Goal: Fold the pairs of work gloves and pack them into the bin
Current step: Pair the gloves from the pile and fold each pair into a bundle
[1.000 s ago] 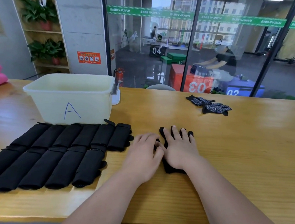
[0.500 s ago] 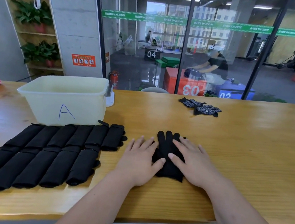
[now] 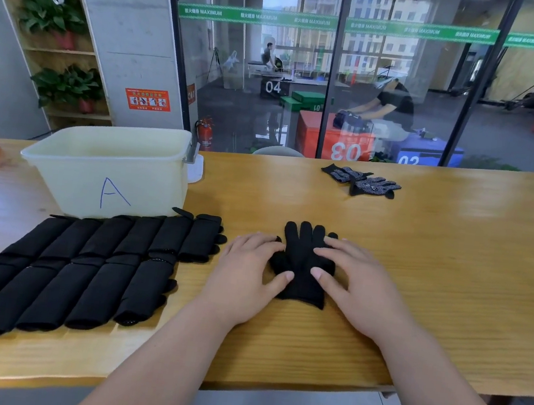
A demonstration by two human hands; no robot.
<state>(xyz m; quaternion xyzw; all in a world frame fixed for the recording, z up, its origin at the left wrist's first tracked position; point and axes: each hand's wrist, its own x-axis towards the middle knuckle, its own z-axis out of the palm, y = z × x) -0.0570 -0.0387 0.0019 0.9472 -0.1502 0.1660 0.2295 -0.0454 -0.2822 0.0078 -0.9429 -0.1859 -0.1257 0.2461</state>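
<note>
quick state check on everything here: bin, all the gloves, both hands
bin: upright, open top, no gloves visible inside
folded gloves: folded, in two rows in front of the bin, not packed
glove pair: lying flat, unfolded, cuff toward the person
left hand: open, fingers resting on the pair's left edge
right hand: open, fingers resting on its right side
dotted gloves: loose, unfolded, untouched

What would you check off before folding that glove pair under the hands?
1. The glove pair lies flat, fingers pointing away: ok.
2. The left hand presses its left edge: ok.
3. The right hand presses its right edge: ok.
4. Both gloves lined up: cannot tell, only the top one shows.
5. The bin stands open behind the folded rows: ok.
6. Room left in the bin: cannot tell, its bottom is hidden.
</note>
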